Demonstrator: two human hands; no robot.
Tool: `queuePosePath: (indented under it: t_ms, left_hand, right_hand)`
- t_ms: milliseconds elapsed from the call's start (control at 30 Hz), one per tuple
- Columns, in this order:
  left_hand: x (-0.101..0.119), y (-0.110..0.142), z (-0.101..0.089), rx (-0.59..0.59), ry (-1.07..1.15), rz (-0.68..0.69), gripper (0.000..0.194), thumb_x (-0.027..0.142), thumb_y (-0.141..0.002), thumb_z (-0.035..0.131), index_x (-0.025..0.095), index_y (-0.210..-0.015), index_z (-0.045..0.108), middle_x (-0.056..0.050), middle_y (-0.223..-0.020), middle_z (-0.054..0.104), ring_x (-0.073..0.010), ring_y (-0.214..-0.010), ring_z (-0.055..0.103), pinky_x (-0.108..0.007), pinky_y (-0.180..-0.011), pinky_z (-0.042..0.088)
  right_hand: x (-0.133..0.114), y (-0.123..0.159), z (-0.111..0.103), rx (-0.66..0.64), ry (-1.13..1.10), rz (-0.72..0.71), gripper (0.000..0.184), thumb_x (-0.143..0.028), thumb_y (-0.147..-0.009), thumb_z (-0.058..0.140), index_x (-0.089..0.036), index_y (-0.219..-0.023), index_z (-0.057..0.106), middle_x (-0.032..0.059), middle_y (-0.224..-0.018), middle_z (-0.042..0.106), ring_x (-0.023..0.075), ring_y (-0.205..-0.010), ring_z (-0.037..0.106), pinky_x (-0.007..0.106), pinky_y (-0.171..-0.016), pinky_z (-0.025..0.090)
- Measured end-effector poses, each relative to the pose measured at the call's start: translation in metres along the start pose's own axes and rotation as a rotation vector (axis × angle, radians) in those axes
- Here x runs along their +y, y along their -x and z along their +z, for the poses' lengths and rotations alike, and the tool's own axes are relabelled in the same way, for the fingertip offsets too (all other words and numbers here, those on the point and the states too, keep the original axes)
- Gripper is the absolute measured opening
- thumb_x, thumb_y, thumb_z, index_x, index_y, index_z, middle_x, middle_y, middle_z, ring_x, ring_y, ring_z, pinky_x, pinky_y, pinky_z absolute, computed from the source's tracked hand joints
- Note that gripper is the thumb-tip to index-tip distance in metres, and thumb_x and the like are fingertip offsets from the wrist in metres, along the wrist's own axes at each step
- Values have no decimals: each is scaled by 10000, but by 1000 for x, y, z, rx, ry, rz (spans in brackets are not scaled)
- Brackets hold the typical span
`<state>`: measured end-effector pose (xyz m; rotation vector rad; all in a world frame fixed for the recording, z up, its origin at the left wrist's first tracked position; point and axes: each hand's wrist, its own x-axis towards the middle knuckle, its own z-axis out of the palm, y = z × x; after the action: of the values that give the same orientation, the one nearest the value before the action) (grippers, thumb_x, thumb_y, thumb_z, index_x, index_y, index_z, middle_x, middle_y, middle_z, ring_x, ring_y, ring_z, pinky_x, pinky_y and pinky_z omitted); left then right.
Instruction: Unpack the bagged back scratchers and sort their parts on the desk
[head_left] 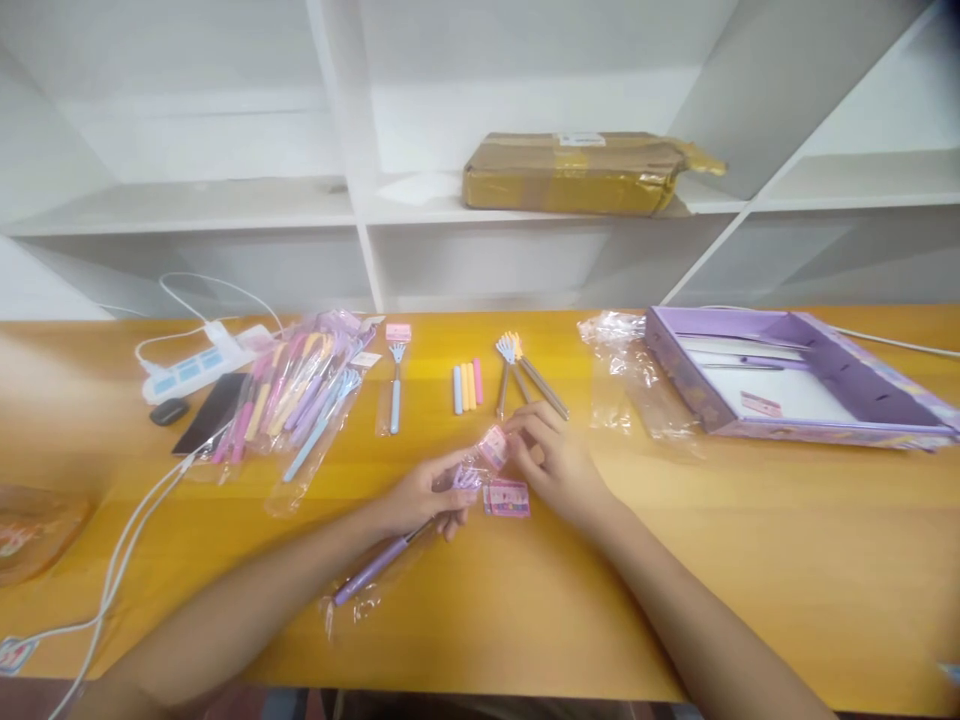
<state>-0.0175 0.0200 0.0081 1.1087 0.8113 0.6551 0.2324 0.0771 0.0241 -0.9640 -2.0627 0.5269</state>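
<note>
While left hand (429,496) curls round slender purple backscratcher (371,573), crinkly clear sleeve (366,606), right hand (555,458) pinching pink card (494,447)

It was an indoor workspace, office or packing room being unclear: a long yellow-brown wooden table (750,560) stood against white compartmented shelving (349,150). The shelving held a taped brown cardboard parcel (566,182); the table bore a white plastic power strip (196,372) and clear plastic packets of pastel-handled sticks (304,385).

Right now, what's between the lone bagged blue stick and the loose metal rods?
In the head view, short blue, yellow and pink sticks lie between the lone bagged blue stick and the loose metal rods.
</note>
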Motion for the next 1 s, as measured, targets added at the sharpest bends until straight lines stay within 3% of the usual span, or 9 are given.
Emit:
queuePosePath:
  t_ms: [233, 367, 467, 633, 733, 800, 867, 933, 1000]
  left_hand:
    - [-3, 1, 0, 47, 12, -1, 1000, 500, -934, 813, 159, -1722, 299, 11, -726, 719, -119, -497, 649, -202, -470, 449]
    - [1, 1, 2, 49, 12, 4, 959, 514, -930, 814, 152, -1693, 362, 15, -715, 708, -115, -493, 631, -203, -472, 437]
    - [3, 1, 2, 40, 27, 5, 940, 529, -917, 823, 148, -1667, 403, 18, -700, 698, -111, -487, 620, -198, -464, 414]
    - [-1, 0, -1, 48, 29, -5, 960, 523, -933, 805, 167, -1695, 343, 19, -713, 706, -112, -492, 626, -197, -464, 417]
    - [-3, -1, -3, 80, 48, -16, 1027, 527, -912, 818, 151, -1704, 283, 28, -697, 703, -116, -479, 620, -195, -446, 394]
    - [-2, -2, -3, 122, 81, -14, 965, 529, -904, 816, 135, -1651, 351, 33, -692, 696, -108, -463, 597, -194, -432, 366]
    - [0, -3, -3, 150, 109, -10, 803, 539, -917, 795, 133, -1531, 473, 39, -688, 679, -92, -445, 561, -195, -425, 344]
    - [1, -4, -2, 161, 105, -5, 626, 551, -940, 770, 145, -1370, 565, 44, -689, 661, -75, -438, 533, -193, -427, 336]
    - [2, -5, 0, 161, 83, 3, 530, 563, -955, 755, 162, -1255, 585, 48, -695, 653, -67, -440, 521, -190, -433, 343]
  right_hand:
    - [-4, -3, -1, -58, -194, 67, 158, -360, -1078, 568, -257, -1070, 687, 96, -1122, 638, 254, -1058, 663, 405, -883, 603]
    - [-1, -4, 3, -77, -349, 162, 232, -436, -1069, 591, -247, -982, 693, 76, -1084, 608, 239, -1044, 645, 409, -944, 574]
    - [5, -6, 5, -11, -406, 211, 299, -514, -1042, 627, -247, -931, 704, 71, -1067, 598, 239, -1042, 627, 405, -957, 560]
    - [27, -13, -13, 185, -408, 381, 369, -597, -969, 686, -243, -866, 670, 43, -975, 612, 203, -898, 605, 323, -775, 528]
    - [40, -17, -38, 200, -440, 514, 380, -614, -940, 702, -239, -902, 661, 9, -844, 639, 162, -714, 549, 290, -643, 446]
    - [44, -18, -51, 83, -446, 534, 424, -648, -896, 737, -227, -888, 686, 13, -816, 673, 167, -703, 567, 299, -643, 443]
    - [44, -17, -57, -158, -445, 504, 461, -673, -869, 758, -214, -875, 724, 37, -853, 726, 202, -782, 641, 326, -715, 490]
    - [40, -15, -53, -411, -418, 448, 474, -682, -896, 733, -208, -893, 753, 58, -908, 761, 232, -856, 686, 355, -788, 524]
    - [34, -12, -43, -492, -278, 362, 466, -668, -953, 680, -212, -899, 761, 72, -941, 758, 237, -872, 690, 372, -821, 535]
